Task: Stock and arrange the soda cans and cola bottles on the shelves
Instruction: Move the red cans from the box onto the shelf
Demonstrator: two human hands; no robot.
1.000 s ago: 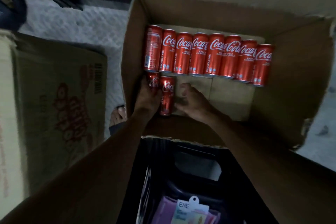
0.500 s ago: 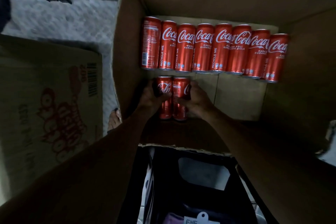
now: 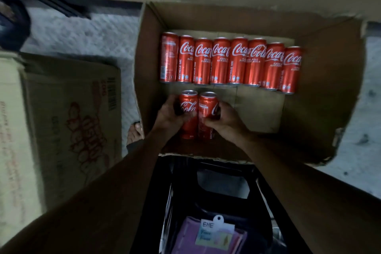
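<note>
Dim storeroom floor (image 3: 82, 43), pale and speckled, surrounds the scene. Nearest the viewer is a black bin (image 3: 208, 198) holding a pink packet with a white hang tag (image 3: 214, 228); only "ENE" can be read on it.

Beyond the bin, both forearms reach into an open cardboard box (image 3: 321, 113). The left hand (image 3: 171, 115) has its fingers curled round the left can (image 3: 188, 103), and the right hand (image 3: 225, 122) is wrapped likewise round the right can (image 3: 207, 105). The two cans touch side to side, low in the near left part of the box. Whether they rest on its bottom cannot be told.

Along the far wall, a row of eight cans (image 3: 239, 62) shows white "Coca-Cola" script and vertical "RECYCLE ME". The smaller lines below are blurred and appear to begin "RASA". At far left, a second carton (image 3: 72, 119) carries a barcode and red print, which is unreadable.

Likely hazards:
- Each smooth can is held by one hand only, so a loosened grip could drop it and dent it.
- A falling can could also knock into the row behind.
- A bare foot (image 3: 135, 132) lies just beside the box wall, under any can that is swung out that way.
- No shelf is in view.
</note>
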